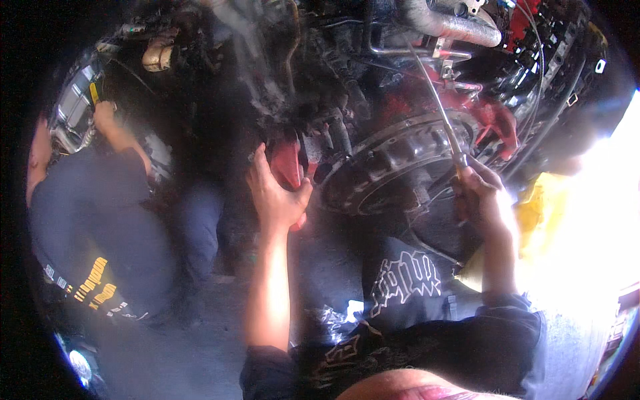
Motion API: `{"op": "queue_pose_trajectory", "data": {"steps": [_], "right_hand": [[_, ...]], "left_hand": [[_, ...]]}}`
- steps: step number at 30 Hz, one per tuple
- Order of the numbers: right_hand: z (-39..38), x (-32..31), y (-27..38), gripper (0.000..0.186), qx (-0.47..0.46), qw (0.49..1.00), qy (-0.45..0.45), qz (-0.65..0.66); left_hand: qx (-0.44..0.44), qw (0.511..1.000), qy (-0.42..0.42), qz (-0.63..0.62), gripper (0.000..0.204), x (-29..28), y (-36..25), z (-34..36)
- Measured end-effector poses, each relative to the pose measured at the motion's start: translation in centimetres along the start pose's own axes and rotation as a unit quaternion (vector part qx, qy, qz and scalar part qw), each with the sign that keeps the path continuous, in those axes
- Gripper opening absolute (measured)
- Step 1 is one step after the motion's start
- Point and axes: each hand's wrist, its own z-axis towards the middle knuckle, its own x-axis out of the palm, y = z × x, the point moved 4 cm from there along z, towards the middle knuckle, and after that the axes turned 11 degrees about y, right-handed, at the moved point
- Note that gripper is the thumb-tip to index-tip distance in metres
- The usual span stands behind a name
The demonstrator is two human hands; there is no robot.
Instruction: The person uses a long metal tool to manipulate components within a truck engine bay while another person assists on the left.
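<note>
My left hand [280, 200] grips a red metal part [287, 162] on the underside of the machinery, fingers along its left side and thumb on the right. Its palm covers part of the piece. In my right hand [479, 193], closed around the handle, is a long screwdriver [438, 100]. Its thin metal shaft slants up and to the left, across the front of a large dark round housing [400, 150]. The tip reaches toward a silvery pipe [443, 25], and I cannot tell whether it touches anything.
Another person in a dark shirt [107, 213] works at the left, one hand holding a yellow-handled tool [94, 92]. Cables [540, 67] hang at the upper right. Something yellow [543, 207] lies at the right beside strong glare. Dark machinery spans the top.
</note>
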Motion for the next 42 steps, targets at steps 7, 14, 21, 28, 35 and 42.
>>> {"op": "queue_pose_trajectory", "data": {"steps": [7,14,21,28,35,42], "right_hand": [[-3.2,0.4,5.1,0.074,-0.071,0.995,0.045,0.048],[-3.1,-0.3,11.0,0.063,-0.266,0.943,0.076,0.186],[-4.3,2.0,16.8,0.032,-0.354,0.889,-0.195,-0.215],[-4.5,2.6,17.3,0.018,-0.561,0.713,-0.210,-0.365],[-3.4,3.1,15.6,0.030,-0.470,0.835,0.071,-0.279],[-4.3,5.2,10.4,0.027,-0.495,0.807,0.029,-0.319]], "left_hand": [[-0.019,1.000,-0.010,0.021,0.091,-0.1,-0.2,0.0],[-0.072,0.997,0.016,0.002,0.094,-0.2,-0.5,-0.2],[-0.038,0.999,-0.009,0.013,0.090,0.2,0.3,0.0],[-0.057,0.998,-0.006,0.006,0.089,0.5,0.3,-0.2],[-0.041,0.999,0.000,-0.009,0.095,0.9,0.5,-0.4],[-0.032,0.999,0.032,-0.017,0.102,0.9,1.2,-0.5]]}}
